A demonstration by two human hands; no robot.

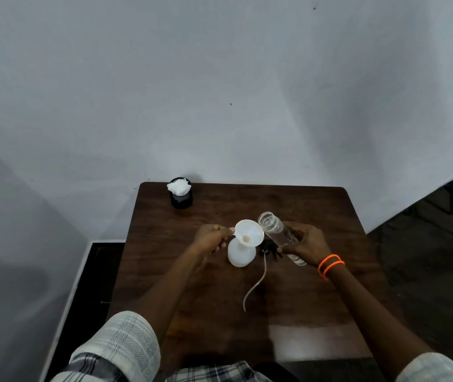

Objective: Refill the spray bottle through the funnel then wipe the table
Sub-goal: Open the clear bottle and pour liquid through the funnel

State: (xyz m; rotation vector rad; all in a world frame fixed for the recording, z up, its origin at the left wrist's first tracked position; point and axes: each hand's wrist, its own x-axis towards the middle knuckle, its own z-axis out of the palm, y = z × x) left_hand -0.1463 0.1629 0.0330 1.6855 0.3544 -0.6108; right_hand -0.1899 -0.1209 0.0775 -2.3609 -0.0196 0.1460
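A white spray bottle stands uncapped in the middle of the dark wooden table. A white funnel sits in its neck. My left hand pinches the funnel's rim tab at the left. My right hand grips a clear bottle holding clear liquid, tilted with its open mouth close to the funnel's right edge. The black spray head lies on the table between bottle and right hand, its thin dip tube curling toward me.
A black cup stuffed with white tissue stands at the table's far left corner. A pale wall rises just behind the table. Dark floor lies to the left and right of the table edges.
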